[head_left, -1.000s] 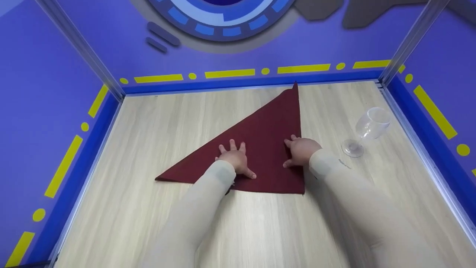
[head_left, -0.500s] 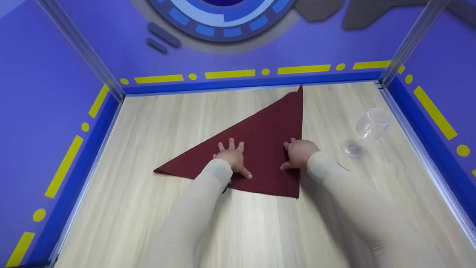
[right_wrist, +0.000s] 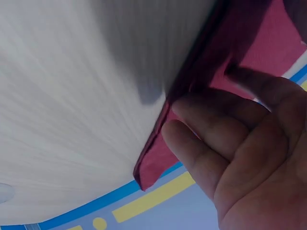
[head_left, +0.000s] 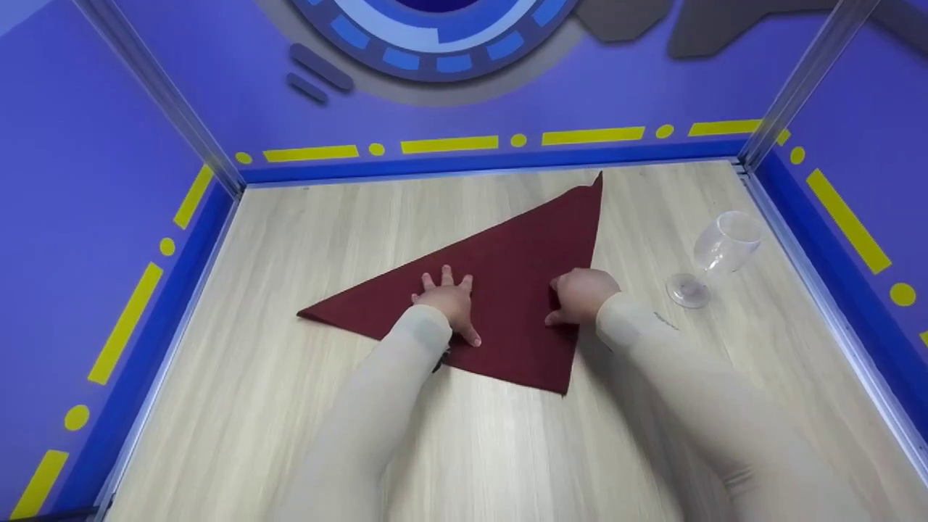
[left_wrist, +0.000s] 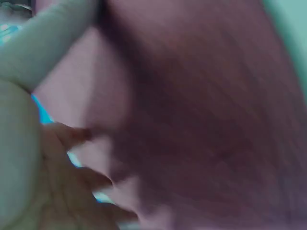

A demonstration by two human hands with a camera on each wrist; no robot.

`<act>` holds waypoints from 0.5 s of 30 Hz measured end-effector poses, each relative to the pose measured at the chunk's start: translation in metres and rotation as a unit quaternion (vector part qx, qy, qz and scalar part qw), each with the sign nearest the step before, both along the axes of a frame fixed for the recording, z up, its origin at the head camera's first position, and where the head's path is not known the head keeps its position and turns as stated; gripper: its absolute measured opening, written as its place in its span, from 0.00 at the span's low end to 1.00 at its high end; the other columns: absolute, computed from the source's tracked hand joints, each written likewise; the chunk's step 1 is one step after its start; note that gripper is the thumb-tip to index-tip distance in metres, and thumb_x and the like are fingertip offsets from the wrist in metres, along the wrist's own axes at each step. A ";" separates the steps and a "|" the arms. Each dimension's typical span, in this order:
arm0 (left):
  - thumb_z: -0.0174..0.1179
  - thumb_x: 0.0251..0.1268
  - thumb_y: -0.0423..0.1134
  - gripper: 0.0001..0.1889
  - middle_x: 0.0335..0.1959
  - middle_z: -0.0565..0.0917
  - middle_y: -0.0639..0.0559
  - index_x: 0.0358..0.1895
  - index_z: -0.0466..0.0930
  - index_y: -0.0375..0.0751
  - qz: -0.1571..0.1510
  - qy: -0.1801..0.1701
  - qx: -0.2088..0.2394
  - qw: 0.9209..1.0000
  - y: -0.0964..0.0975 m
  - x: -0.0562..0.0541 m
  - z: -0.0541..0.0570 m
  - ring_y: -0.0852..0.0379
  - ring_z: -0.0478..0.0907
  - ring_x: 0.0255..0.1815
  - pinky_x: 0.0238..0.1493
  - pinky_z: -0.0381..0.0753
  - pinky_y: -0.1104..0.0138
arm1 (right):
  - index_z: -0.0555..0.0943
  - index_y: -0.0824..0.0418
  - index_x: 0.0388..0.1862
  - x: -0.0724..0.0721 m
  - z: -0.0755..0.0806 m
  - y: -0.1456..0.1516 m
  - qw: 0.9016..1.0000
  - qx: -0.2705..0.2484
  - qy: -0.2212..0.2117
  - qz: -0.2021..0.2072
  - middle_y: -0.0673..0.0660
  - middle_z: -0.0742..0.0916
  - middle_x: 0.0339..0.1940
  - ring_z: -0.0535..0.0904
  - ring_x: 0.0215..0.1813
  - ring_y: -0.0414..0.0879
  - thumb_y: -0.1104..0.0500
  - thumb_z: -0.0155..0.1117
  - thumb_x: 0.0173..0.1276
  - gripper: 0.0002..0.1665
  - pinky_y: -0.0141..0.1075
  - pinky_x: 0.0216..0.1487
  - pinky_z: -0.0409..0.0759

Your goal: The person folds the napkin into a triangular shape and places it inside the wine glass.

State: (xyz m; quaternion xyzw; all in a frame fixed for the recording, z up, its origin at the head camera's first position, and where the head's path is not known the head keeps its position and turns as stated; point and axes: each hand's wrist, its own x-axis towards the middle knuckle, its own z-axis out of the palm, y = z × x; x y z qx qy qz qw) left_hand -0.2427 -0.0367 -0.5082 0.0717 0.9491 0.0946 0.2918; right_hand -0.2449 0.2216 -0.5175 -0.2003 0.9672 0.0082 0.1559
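Maroon cloth (head_left: 515,250) lies under the left hand (head_left: 447,304), which is spread flat, fingers splayed and thumb out to the side, pressing on the fabric without clasping any of it. Its own wrist view is badly blurred. The right hand (head_left: 583,296) is relaxed, fingers apart and slightly bent, touching the cloth close to the edge on that side. Between the hands the fabric lies flat, a triangle overall: one point reaches out past the left hand to its left, another stretches beyond the right hand, away from the person, its tip turned up a little, and the third corner sits on the person's side of the right hand. Cream sleeves (head_left: 689,377) run back from both hands. A small dark item (head_left: 440,360) peeks from below the left wrist, too little of it showing to name. To the right of the right hand, well apart from the cloth, a clear stemmed glass (head_left: 727,243) stands on the pale wooden table (head_left: 493,449). Farther out, blue-violet walls (head_left: 507,109) with yellow dashes and dots rise ahead of the hands and at either side
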 end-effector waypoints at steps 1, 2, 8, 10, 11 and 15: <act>0.81 0.52 0.59 0.67 0.89 0.32 0.40 0.88 0.40 0.56 0.000 0.000 0.002 1.000 0.002 0.001 0.001 0.26 0.30 0.87 0.79 0.55 0.31 | 0.80 0.67 0.67 -0.002 0.000 0.001 1.000 -0.005 -0.005 -0.006 0.69 0.87 0.61 0.84 0.64 0.62 0.36 0.77 0.64 0.45 0.56 0.61 0.84; 0.80 0.53 0.60 0.67 0.89 0.32 0.39 0.88 0.40 0.56 -0.001 -0.003 0.003 1.000 0.004 0.002 0.001 0.25 0.31 0.86 0.78 0.58 0.31 | 0.77 0.66 0.72 -0.005 0.000 0.002 1.000 -0.011 -0.014 -0.013 0.70 0.83 0.68 0.81 0.69 0.64 0.37 0.77 0.64 0.48 0.56 0.64 0.82; 0.76 0.54 0.67 0.68 0.88 0.31 0.39 0.88 0.37 0.56 0.005 -0.023 0.003 1.000 0.013 0.011 -0.004 0.24 0.31 0.86 0.78 0.59 0.32 | 0.58 0.65 0.85 -0.013 -0.006 0.012 0.996 -0.029 -0.078 -0.036 0.74 0.59 0.84 0.58 0.84 0.67 0.37 0.74 0.67 0.60 0.56 0.78 0.70; 0.77 0.53 0.66 0.68 0.89 0.31 0.40 0.88 0.37 0.57 0.010 -0.018 0.003 1.000 0.013 0.012 -0.006 0.24 0.31 0.86 0.79 0.56 0.32 | 0.58 0.65 0.85 -0.013 -0.007 0.014 0.995 -0.034 -0.081 -0.037 0.74 0.60 0.84 0.59 0.84 0.68 0.37 0.74 0.67 0.60 0.57 0.78 0.69; 0.78 0.52 0.66 0.68 0.89 0.31 0.40 0.88 0.37 0.57 0.012 -0.015 0.003 1.000 0.013 0.012 -0.007 0.24 0.31 0.86 0.79 0.56 0.32 | 0.59 0.66 0.84 -0.012 -0.007 0.014 0.996 -0.035 -0.079 -0.036 0.74 0.60 0.84 0.59 0.84 0.68 0.37 0.74 0.67 0.60 0.57 0.77 0.70; 0.78 0.52 0.66 0.68 0.89 0.30 0.41 0.88 0.37 0.58 0.013 -0.017 0.002 1.000 0.012 0.010 -0.008 0.25 0.29 0.86 0.80 0.56 0.33 | 0.59 0.66 0.84 -0.011 -0.008 0.012 0.997 -0.029 -0.069 -0.033 0.74 0.62 0.83 0.62 0.83 0.68 0.36 0.74 0.67 0.60 0.57 0.77 0.71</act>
